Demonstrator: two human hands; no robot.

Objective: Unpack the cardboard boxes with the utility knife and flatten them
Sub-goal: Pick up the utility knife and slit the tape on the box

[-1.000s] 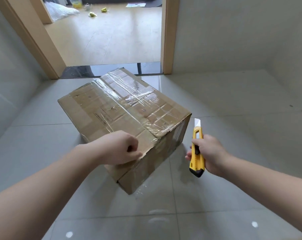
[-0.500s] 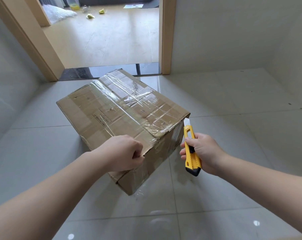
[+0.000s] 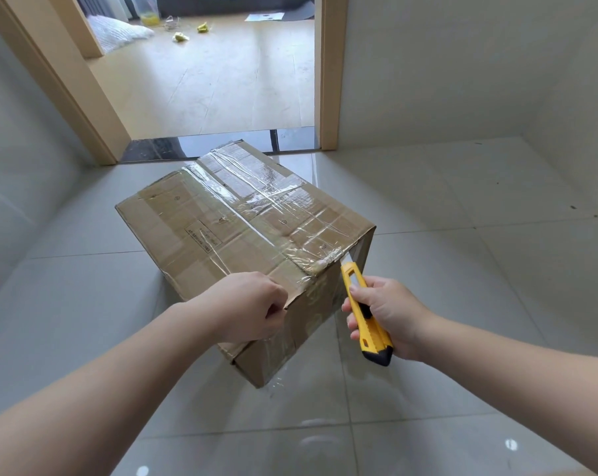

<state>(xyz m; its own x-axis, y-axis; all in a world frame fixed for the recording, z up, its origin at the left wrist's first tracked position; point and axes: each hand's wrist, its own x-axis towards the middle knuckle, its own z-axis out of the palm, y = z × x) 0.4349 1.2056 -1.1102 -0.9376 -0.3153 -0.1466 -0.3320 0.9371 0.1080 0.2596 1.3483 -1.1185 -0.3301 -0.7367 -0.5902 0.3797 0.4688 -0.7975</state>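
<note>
A brown cardboard box (image 3: 222, 228), sealed with clear tape along its top seam and edges, sits on the grey tiled floor in the middle of the view. My left hand (image 3: 249, 307) rests curled on the box's near top corner, its fingers at the edge of the flap. My right hand (image 3: 386, 317) grips a yellow and black utility knife (image 3: 364, 314). The knife's blade is out and its tip touches the tape at the box's near right top edge.
Glossy grey floor tiles (image 3: 462, 304) surround the box. Behind it a doorway with a wooden frame (image 3: 328, 73) leads to a room with a wood floor (image 3: 215, 77), where a white bag and small yellow bits lie. Walls stand left and right.
My right hand has brought the knife left and up, from beside the box to the taped top edge. My left hand stays on the near corner.
</note>
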